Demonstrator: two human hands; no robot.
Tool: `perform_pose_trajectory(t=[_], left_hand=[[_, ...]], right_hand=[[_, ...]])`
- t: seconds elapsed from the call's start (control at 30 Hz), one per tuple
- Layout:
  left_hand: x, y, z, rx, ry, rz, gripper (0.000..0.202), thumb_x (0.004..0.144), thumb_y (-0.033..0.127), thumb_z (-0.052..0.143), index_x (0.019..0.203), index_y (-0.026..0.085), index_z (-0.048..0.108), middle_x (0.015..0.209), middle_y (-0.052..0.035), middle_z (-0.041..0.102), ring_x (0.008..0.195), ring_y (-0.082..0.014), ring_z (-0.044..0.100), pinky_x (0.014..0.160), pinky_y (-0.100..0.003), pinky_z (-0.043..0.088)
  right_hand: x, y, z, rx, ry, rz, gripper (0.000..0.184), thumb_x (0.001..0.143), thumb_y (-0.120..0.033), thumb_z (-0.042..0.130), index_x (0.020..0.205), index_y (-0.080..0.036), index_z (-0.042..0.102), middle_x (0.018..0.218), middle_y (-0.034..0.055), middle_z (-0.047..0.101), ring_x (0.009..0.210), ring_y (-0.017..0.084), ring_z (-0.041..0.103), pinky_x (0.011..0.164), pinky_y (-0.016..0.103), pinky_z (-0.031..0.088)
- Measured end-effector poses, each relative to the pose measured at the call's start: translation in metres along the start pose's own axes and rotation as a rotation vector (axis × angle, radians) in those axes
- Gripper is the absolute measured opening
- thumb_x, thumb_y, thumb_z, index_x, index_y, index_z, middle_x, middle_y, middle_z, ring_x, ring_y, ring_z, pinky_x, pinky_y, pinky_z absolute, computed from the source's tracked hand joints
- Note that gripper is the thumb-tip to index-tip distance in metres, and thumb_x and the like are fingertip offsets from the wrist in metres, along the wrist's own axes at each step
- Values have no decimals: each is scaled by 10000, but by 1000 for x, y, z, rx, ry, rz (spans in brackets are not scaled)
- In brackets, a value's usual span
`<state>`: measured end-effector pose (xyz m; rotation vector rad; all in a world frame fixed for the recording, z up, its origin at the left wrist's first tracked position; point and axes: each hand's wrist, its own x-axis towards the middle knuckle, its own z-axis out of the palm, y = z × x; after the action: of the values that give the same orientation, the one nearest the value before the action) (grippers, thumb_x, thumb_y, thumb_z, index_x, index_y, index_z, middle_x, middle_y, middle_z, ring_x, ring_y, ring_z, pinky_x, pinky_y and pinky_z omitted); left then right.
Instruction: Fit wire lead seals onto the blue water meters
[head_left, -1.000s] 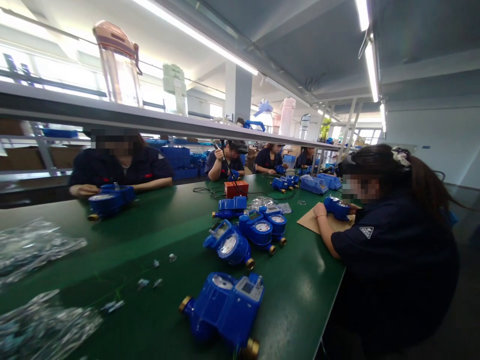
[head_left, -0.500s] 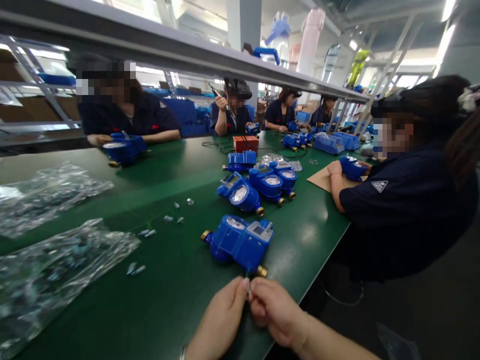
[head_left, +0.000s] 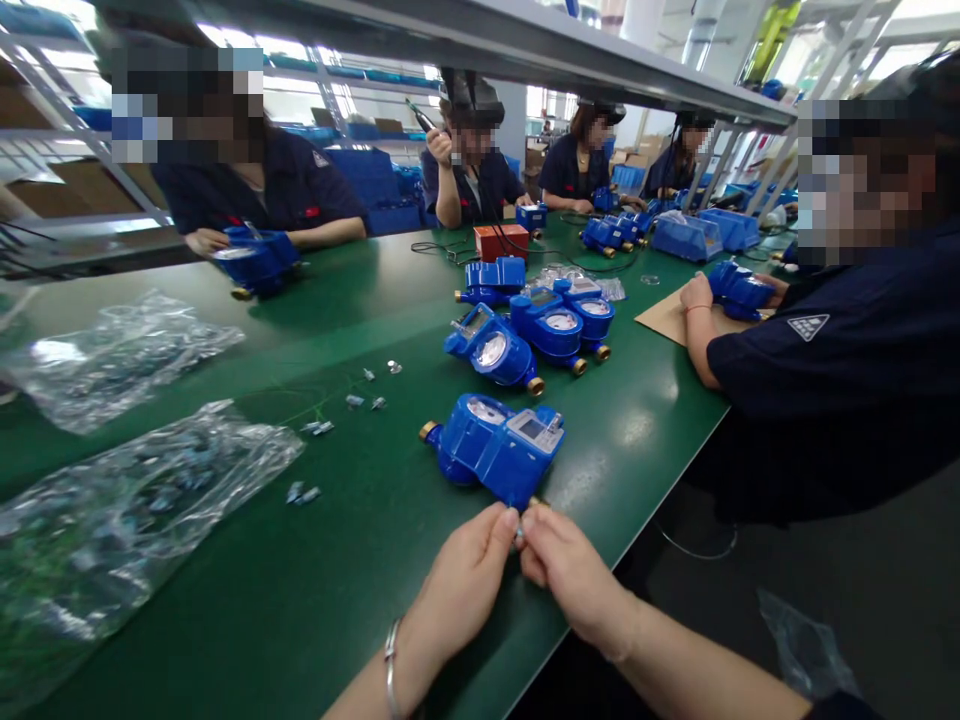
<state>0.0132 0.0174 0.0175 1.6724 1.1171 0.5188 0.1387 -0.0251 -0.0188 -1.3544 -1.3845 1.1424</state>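
Note:
Right before me on the green bench lies a blue water meter, with a round dial, a small display and brass threaded ends. Just in front of its near end, my left hand and my right hand meet fingertip to fingertip. Both are closed in a pinch on a small pale-blue wire seal, mostly covered by the fingers. Similar seals lie loose to the left, some with thin green wires. A clear plastic bag full of them is farther left.
Several more blue water meters are grouped behind. An orange-red box with black cables stands farther back. At right a co-worker holds a meter over cardboard; others sit opposite. A shelf spans overhead; the bench edge runs at right.
The view has tilted down and shifted, so the bench things sit higher and somewhat farther right. My hands stay pinched together close to the near end of the meter.

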Motion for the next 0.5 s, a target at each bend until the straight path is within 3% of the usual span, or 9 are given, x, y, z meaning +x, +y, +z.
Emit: perform_pose_trajectory(t=[0.1,0.17,0.23,0.3,0.43,0.5], left_hand=[[1,-1,-3,-122,-39,-46,345,859,458,394,746,166,538,735,-5,534,699,-153,463,673,-257,389],[1,-4,-4,-206,-49,-104,371,849,490,399,724,161,516,681,12,476,643,-134,410,626,-249,381],[1,-5,-3,-256,-45,-139,376,844,504,400,729,160,499,665,23,442,622,-124,378,605,-245,371],[0,-5,-2,-244,-28,-140,373,847,503,396,747,160,502,691,15,461,646,-130,394,623,-248,375],[0,-1,-3,-124,-4,-109,381,851,499,380,698,167,486,697,6,485,663,-141,421,625,-250,372],[1,1,-5,-104,-9,-109,384,851,497,378,679,169,481,683,8,483,654,-142,420,613,-249,368]], right_hand=[[-5,6,-1,-476,210,-337,198,903,-251,327,928,-163,502,791,70,566,700,177,493,652,318,376],[-4,11,-3,-719,251,-509,177,887,-208,358,914,-162,527,792,79,573,723,194,486,683,341,357],[0,12,-4,-762,225,-563,179,877,-192,367,818,-172,535,716,57,548,687,185,471,670,332,343],[5,9,0,-568,189,-465,196,872,-216,373,740,-179,514,676,37,517,665,168,463,650,308,339],[5,-4,16,92,159,21,300,907,-317,267,685,-197,429,530,-44,364,468,106,349,462,229,287],[0,-8,21,152,166,90,326,918,-336,224,705,-200,429,502,-59,335,426,101,322,421,223,262]])
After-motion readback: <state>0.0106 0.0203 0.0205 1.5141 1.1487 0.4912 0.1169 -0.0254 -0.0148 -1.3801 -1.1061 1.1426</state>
